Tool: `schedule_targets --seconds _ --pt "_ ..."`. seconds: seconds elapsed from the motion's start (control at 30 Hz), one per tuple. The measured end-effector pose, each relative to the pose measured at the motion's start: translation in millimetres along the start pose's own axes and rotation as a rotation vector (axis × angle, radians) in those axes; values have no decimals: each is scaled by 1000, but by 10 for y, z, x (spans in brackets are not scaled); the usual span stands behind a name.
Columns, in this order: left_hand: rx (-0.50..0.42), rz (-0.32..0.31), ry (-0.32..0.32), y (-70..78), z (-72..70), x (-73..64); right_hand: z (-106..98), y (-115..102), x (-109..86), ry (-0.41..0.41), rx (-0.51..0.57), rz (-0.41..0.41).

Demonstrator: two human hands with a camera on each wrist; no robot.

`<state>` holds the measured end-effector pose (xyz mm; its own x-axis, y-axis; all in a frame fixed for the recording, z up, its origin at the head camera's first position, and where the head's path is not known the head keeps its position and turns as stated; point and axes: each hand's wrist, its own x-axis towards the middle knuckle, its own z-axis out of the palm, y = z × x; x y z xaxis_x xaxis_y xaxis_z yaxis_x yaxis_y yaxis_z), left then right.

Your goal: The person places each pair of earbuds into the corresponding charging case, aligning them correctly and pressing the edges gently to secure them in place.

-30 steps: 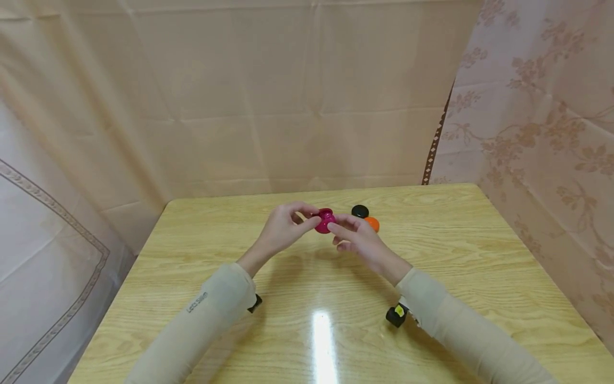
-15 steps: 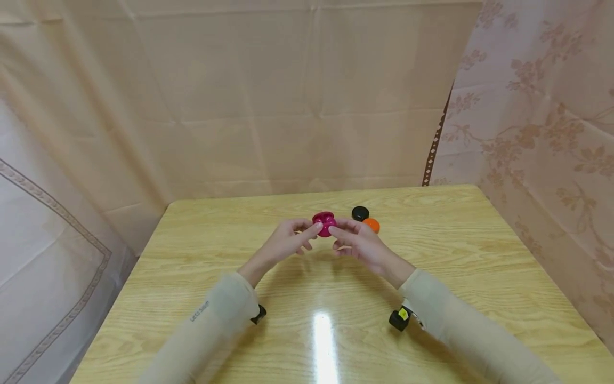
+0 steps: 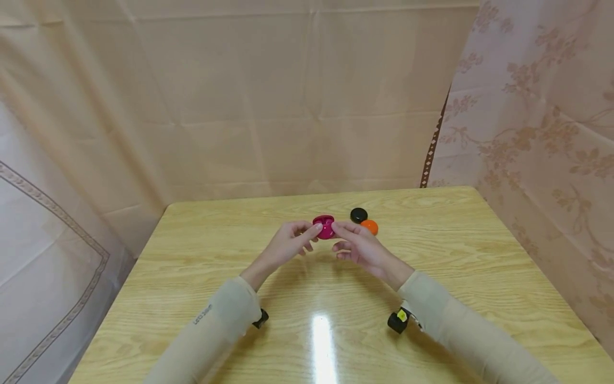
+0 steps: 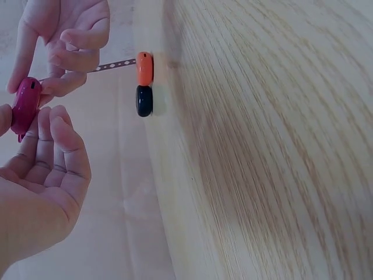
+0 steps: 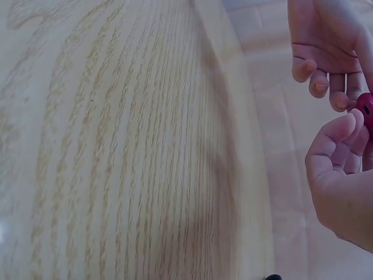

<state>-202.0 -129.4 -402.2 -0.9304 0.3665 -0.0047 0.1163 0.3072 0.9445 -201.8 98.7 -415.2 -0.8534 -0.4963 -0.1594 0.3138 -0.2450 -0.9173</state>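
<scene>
A magenta round earbud case [image 3: 326, 230] is held above the table with its lid raised; what sits inside is too small to make out fully. My left hand [image 3: 288, 242] pinches its left side, thumb in front. On the opposite side my right hand [image 3: 366, 253] pinches it too, thumb near the front rim. In the left wrist view the magenta case [image 4: 26, 105] shows a small dark slot on its underside, between both hands. Only the edge of the case [image 5: 366, 111] appears in the right wrist view.
Behind my right hand, a black round case [image 3: 358, 215] and an orange one [image 3: 370, 227] lie touching on the wooden table [image 3: 216, 256]. A beige curtain [image 3: 240, 106] hangs along the table's far edge, with patterned cloth [image 3: 542, 117] at the right.
My left hand has come down from the lid to the case's left side. The case sits slightly lower, lid still raised. My right thumb has shifted slightly to the right.
</scene>
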Motion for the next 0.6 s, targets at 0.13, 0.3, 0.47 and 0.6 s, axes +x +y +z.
schedule_targets --seconds 0.13,0.3,0.47,0.6 --pt "-1 -1 3 5 -9 -14 8 7 5 -10 11 6" --pt "5 -4 7 12 -6 -9 6 6 6 -7 7 11" --pt "-3 -12 5 2 -2 3 -3 9 14 -6 4 16" --pt "-10 -16 6 8 1 5 -14 11 21 -6 2 18"
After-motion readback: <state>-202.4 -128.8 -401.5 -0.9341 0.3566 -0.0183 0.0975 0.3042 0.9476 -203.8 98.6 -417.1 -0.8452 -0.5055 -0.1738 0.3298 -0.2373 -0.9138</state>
